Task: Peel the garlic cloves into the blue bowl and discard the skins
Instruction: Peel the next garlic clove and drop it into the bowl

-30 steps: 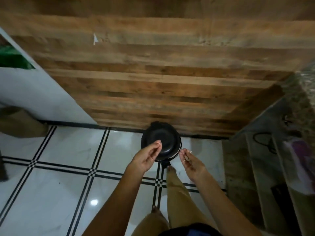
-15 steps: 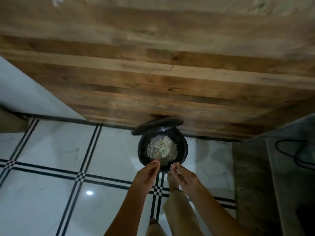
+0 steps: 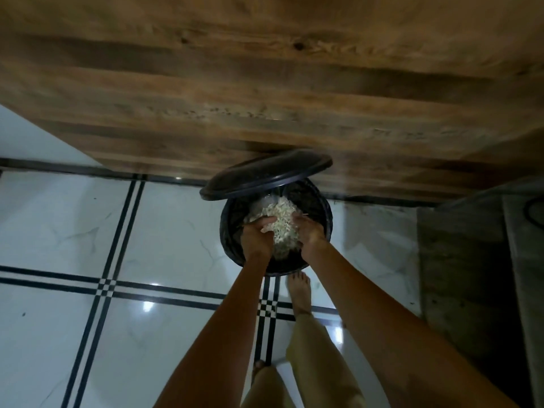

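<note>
Hands have dropped into the bin (image 3: 321, 201): left hand (image 3: 255, 237) and right hand (image 3: 311, 234) curl over the skins (image 3: 282, 214) heaped inside, grip unclear; I'd spread fingers low, keeping the lid (image 3: 265, 175) up

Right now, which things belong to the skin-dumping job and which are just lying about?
Job: left hand, right hand, garlic skins, black bin, raised lid, bare foot at the bin's base.
Lying about: wooden panel, tiled floor, stone ledge.
</note>
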A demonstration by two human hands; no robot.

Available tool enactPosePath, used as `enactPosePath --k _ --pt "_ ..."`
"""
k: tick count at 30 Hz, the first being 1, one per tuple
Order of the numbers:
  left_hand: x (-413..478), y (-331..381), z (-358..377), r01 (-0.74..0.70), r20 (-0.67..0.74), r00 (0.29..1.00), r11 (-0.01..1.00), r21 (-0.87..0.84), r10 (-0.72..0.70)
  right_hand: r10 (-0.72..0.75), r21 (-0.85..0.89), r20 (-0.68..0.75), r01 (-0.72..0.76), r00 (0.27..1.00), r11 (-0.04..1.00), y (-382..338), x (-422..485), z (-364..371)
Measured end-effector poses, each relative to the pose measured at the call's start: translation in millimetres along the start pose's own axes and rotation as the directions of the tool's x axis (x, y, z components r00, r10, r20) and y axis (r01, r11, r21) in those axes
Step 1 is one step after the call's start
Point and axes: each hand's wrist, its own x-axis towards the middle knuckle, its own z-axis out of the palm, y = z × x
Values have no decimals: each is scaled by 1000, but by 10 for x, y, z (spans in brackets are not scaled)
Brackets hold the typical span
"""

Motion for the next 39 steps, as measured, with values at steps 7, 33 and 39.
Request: enactPosePath --k 7,33,39 --pt "-704 537 -284 -141 77 987 990 1 141 -177 25 -91 180 980 983 -230 -985 -326" --pt "-8812 468 2507 -949 920 -261 96 -300 291 -3 -16 -999 330 -42 944 3168 -7619 -5634" --pt "-8901 416 2701 -843 875 -475 -337 -420 97 30 29 -1000 359 3 933 3488 -7602 -5886"
